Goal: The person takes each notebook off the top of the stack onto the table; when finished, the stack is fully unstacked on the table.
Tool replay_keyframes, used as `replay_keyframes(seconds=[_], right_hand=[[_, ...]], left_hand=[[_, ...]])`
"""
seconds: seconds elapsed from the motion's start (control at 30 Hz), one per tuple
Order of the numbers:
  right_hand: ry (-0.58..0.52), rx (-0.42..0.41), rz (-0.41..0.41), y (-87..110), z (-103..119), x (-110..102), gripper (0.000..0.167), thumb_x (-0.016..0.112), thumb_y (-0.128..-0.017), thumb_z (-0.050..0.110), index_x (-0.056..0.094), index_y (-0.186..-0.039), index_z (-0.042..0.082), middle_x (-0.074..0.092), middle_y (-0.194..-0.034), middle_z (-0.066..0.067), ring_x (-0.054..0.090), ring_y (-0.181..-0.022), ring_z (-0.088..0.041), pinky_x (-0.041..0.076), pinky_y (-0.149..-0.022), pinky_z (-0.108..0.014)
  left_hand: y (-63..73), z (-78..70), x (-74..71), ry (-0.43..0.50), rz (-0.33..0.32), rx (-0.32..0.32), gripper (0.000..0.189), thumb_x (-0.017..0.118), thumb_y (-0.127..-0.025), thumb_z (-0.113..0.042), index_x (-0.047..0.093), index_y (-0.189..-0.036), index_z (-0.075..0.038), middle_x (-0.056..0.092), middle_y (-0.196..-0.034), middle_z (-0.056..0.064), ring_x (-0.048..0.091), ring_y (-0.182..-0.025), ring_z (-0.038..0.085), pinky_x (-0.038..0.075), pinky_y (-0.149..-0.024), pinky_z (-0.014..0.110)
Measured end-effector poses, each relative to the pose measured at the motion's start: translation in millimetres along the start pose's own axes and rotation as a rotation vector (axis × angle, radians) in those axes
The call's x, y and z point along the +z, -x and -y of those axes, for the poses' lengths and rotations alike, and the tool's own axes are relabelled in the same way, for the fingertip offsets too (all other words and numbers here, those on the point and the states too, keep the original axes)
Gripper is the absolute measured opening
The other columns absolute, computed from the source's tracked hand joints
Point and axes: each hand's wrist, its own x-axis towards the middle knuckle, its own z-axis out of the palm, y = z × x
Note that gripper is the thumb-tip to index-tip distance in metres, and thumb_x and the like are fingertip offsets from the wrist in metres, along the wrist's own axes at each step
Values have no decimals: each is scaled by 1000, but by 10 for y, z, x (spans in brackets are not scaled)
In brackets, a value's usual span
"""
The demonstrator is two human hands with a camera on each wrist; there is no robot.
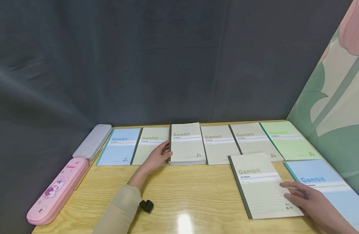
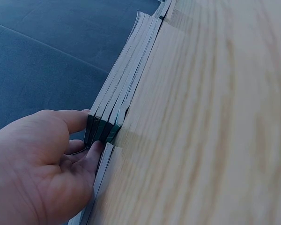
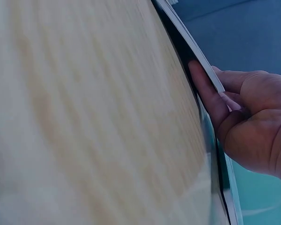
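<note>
R grip (image 1: 312, 201) pinches grey-spined notebook (image 1: 258, 191) by its edge, raised off worktop (image 1: 182, 188), nr blue one (image 1: 349, 201). L grip (image 1: 156, 157), fingers loose, touches stack (image 1: 186, 146) at spine side. Prob. partway: several bks piled, held one & back-row singles (image 1: 221, 148) unstacked.

Gambit notebooks (image 1: 221, 149) line the worktop (image 1: 170, 191) mid-frame. A blue notebook (image 1: 337, 195) lies lower right, a pink pencil case (image 1: 57, 191) lower left.

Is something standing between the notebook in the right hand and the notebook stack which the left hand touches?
Nothing upright is visible between the cream Gambit notebook in the right hand and the Gambit notebook stack at the left hand. Another cream notebook lies flat between them, at the stack's right.
</note>
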Motion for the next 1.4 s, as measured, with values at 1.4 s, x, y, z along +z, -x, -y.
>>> replay_keyframes(seconds=[1.4], right_hand=[[96,152,12,295,-295,-269,53,63,-102,37,57,-135,-4,63,-123,-32,68,-104,-24,57,-77,-36]], left_hand=[[-10,9,-2,-6,-7,7,65,58,-106,-21,25,-162,-11,36,-159,15,39,-144,32,37,-115,44]])
